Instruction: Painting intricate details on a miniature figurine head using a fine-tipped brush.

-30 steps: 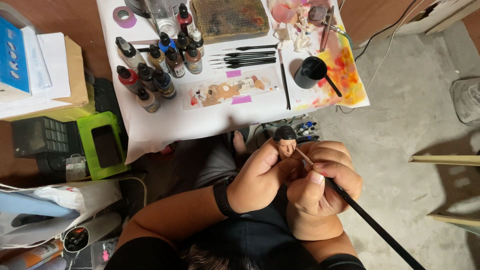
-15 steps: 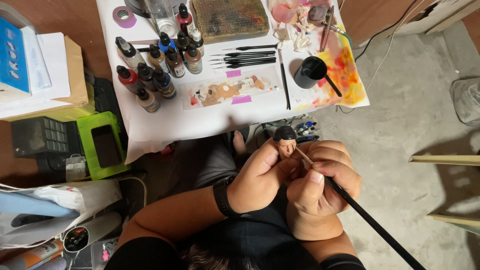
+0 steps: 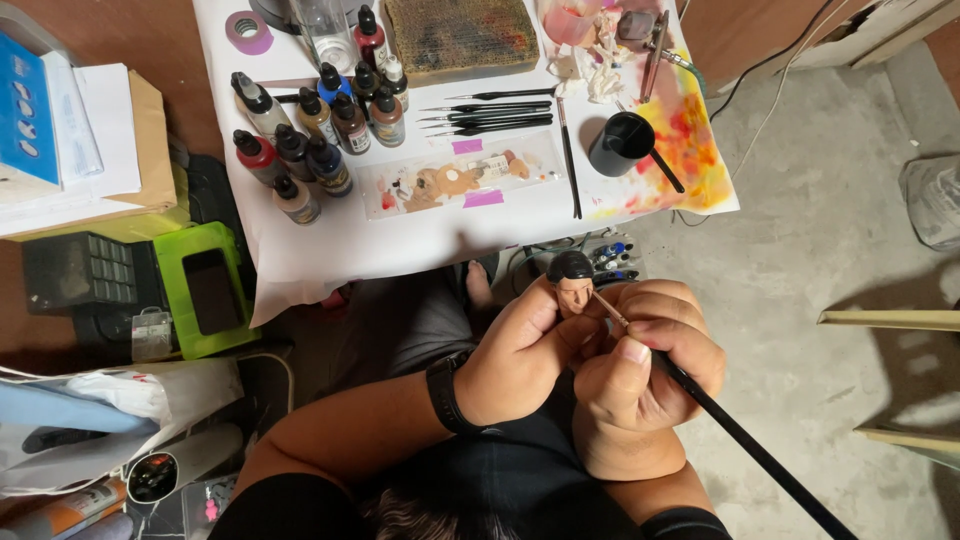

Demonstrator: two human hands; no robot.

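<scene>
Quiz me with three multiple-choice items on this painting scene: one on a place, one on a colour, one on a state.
1. Where is the small figure head?
A. on the table
B. in the left hand
C. on the floor

2. What colour is the tape roll?
A. purple
B. green
C. red

3. How does the right hand hold the brush?
A. tip at the figure head
B. lying loose
C. tip in the black cup

Answers:
1 B, the left hand fingers grip it.
2 A, purple against the white sheet.
3 A, the tip meets its face.
</scene>
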